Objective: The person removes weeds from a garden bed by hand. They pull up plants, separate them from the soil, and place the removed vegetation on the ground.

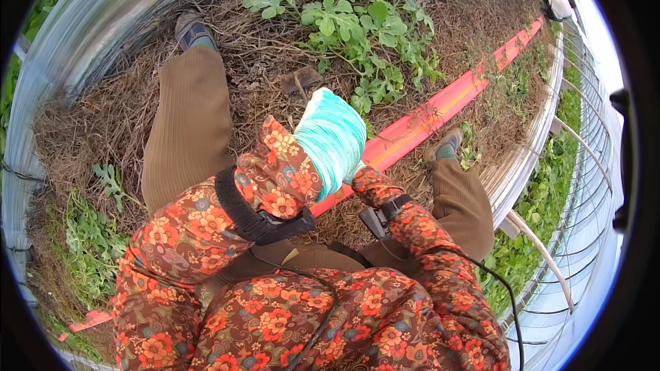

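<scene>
My left hand [330,139] wears a turquoise and white knit glove and reaches forward over the dry mulch from a floral sleeve. Its fingers are hidden. Just beyond its white top edge lies a flat brown piece [301,80] with a thin stick-like part; I cannot tell whether the hand holds it. My right hand [357,171] is close beside the left one, mostly hidden; only a bit of glove shows at the sleeve's end. A leafy watermelon plant [356,28] spreads in front of the hands. A red plastic strip [423,123] runs diagonally behind and right of them.
My legs [191,113] straddle the straw-covered ground. Translucent plastic film [77,41] curves along the left. A whitish edge [515,175], curved hoops and green plants [546,185] line the right. Black cables [508,288] hang from the wrist devices. A white object [559,5] is at the far right.
</scene>
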`<state>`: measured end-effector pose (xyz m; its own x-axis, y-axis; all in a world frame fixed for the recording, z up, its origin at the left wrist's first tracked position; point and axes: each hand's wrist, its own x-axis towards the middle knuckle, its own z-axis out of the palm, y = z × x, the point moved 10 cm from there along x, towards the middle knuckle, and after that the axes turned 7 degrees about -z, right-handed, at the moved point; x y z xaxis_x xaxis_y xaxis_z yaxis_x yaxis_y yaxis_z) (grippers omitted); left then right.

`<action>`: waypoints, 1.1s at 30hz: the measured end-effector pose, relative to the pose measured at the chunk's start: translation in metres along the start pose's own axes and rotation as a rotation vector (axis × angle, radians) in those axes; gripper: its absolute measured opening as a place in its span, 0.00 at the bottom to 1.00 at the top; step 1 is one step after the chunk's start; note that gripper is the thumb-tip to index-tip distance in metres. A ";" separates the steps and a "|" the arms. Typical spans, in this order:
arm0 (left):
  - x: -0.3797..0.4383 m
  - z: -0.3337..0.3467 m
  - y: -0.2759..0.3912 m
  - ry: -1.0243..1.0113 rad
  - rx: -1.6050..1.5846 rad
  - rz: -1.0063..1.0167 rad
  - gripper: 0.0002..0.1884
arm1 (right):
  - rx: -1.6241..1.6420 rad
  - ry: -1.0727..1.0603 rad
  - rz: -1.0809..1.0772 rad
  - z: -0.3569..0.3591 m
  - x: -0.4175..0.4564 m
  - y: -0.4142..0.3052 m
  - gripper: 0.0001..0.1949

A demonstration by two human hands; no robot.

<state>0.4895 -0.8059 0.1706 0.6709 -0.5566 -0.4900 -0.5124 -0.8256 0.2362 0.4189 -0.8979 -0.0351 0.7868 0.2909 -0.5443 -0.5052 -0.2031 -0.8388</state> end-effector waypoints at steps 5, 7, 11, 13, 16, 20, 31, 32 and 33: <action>0.000 -0.006 -0.005 0.187 -0.012 -0.071 0.10 | -0.549 0.289 -0.302 -0.029 0.065 -0.065 0.19; 0.000 0.000 -0.005 0.236 -0.008 -0.055 0.09 | -0.813 0.377 -0.486 -0.032 0.099 -0.115 0.17; -0.007 -0.007 -0.005 0.240 -0.086 -0.031 0.06 | -1.396 0.264 -0.352 -0.043 0.196 -0.166 0.19; -0.010 -0.006 -0.013 0.246 -0.084 -0.053 0.06 | -1.694 0.043 0.168 -0.056 0.239 -0.153 0.30; -0.007 0.005 -0.016 0.126 -0.034 -0.057 0.08 | -1.806 0.085 0.422 -0.090 0.247 -0.135 0.39; 0.002 0.017 -0.015 -0.109 -0.015 -0.002 0.09 | -1.926 -0.034 0.494 -0.104 0.258 -0.107 0.37; 0.006 0.014 -0.003 -0.055 -0.078 0.052 0.08 | -1.852 -0.106 0.447 -0.112 0.267 -0.111 0.26; 0.004 0.010 -0.001 -0.010 -0.083 0.048 0.08 | -1.817 -0.113 0.431 -0.114 0.264 -0.111 0.25; 0.004 0.004 0.000 0.024 -0.084 0.044 0.08 | -1.790 -0.113 0.416 -0.116 0.258 -0.114 0.24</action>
<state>0.4902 -0.8072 0.1654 0.6618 -0.5937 -0.4578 -0.4956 -0.8046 0.3270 0.7211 -0.9085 -0.0782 0.6618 0.0058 -0.7497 0.3586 -0.8806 0.3097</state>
